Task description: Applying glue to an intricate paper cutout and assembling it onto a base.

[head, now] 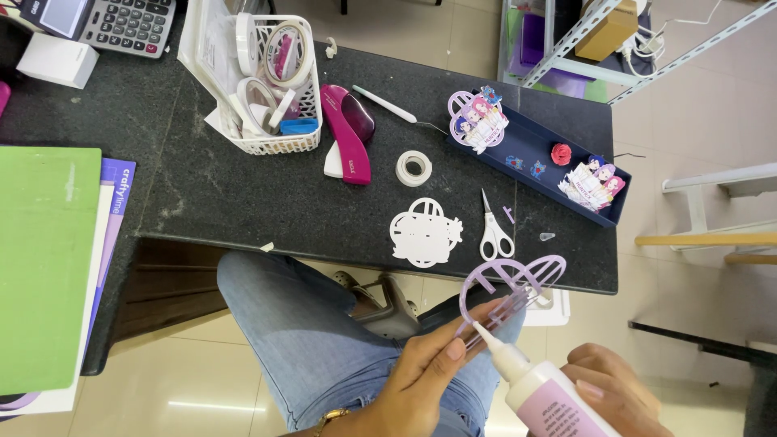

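The left hand (425, 380) pinches a lilac paper cutout (508, 290) between thumb and fingers, closed on its lower strip, and holds it in the air just off the near edge of the dark stone worktop (243, 194), above the person's jeans. The right hand (615, 388) is wrapped tight around a glue bottle (546, 396) with a white nozzle and a lilac label, and the nozzle's tip touches the cutout's lower edge beside the left thumb. On the worktop near its front edge lies a white cutout (425, 232) of the same rounded shape, with white-handled scissors (494, 231) just to its right. Further back sit a small roll of tape (413, 168), a magenta tape dispenser (348, 133) and a white basket (279, 85) full of tape rolls. Along the right edge a dark blue tray (530, 150) holds two finished, coloured cutouts and small paper flowers. A calculator (121, 24) rests at the far left corner, and a green sheet (44, 267) lies on the left.
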